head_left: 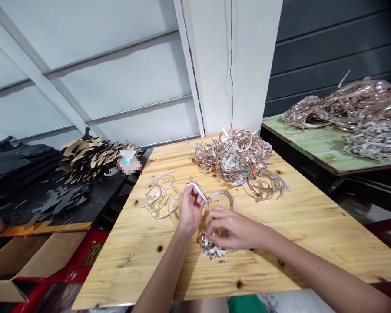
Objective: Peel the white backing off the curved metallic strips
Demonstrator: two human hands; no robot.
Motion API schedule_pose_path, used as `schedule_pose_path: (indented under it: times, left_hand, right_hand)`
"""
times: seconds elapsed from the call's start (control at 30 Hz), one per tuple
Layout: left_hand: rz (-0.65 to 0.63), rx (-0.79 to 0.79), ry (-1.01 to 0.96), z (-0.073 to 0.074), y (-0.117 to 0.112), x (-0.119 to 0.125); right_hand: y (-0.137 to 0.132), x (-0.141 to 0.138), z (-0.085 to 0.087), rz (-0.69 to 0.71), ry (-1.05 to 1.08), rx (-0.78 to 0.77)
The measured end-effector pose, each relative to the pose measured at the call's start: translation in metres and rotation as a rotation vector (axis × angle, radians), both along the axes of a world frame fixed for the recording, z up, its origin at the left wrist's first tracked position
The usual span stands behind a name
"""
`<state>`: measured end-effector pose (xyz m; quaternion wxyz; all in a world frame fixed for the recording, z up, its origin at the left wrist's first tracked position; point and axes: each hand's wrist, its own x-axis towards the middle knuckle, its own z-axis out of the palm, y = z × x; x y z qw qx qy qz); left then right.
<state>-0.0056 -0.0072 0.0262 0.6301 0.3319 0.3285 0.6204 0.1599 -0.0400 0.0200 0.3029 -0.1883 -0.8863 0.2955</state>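
Observation:
My left hand point(189, 208) is closed on a curved white strap strip point(198, 188), pinched between thumb and fingers above the wooden table point(299, 226). My right hand point(232, 227) is just right of it, fingers curled down over a small heap of shiny crumpled scraps point(211, 251); what it grips is hidden. A loose bunch of white strips point(157, 196) lies left of my left hand. A big tangle of rose-gold strips point(239, 160) sits farther back on the table.
A green table point(316, 143) at right carries more rose-gold strip piles point(355, 108). At left, a dark table point(94, 204) holds tan and black cut pieces point(87, 158). Red crates point(87, 256) and cardboard stand below. A white pillar point(231, 65) rises behind.

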Motion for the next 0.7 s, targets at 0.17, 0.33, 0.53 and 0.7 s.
schedule_pose_path:
  times: [0.17, 0.33, 0.53, 0.7]
  left_hand:
    - [0.022, -0.029, -0.078, 0.002, 0.000, -0.004]
    - [0.043, -0.049, -0.140, 0.003, 0.000, -0.002]
    - [0.036, -0.094, -0.243, 0.003, 0.000, -0.002]
    - [-0.015, -0.055, -0.189, 0.002, -0.002, 0.003]
  right_hand:
    - [0.002, 0.004, 0.001, 0.039, -0.029, -0.057]
    - [0.002, 0.011, 0.011, -0.090, 0.087, -0.104]
    - [0.009, 0.009, 0.004, -0.255, -0.028, -0.025]
    - [0.013, 0.010, 0.002, -0.484, 0.163, -0.246]
